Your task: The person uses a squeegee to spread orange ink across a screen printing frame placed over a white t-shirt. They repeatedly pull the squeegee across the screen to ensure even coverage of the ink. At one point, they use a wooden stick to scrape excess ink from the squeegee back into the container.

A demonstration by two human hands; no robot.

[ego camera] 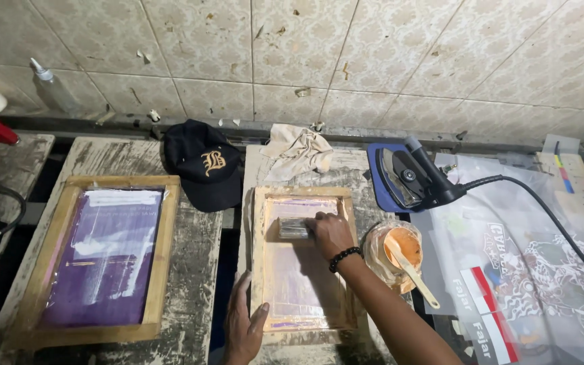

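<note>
A small wooden screen-printing frame (259,257) lies on a worn board in front of me. My right hand (330,234), with a black bead bracelet at the wrist, grips a squeegee (293,228) pressed on the upper part of the pinkish mesh. My left hand (243,327) rests flat on the frame's lower left corner, fingers spread, holding it down.
A larger wooden frame (163,257) with purple mesh lies to the left. A black cap (204,165) and a crumpled cloth (297,150) sit behind. Right: a bowl of orange ink (400,247) with a spatula, an iron (410,177) with its cable, printed transparent sheets (528,270).
</note>
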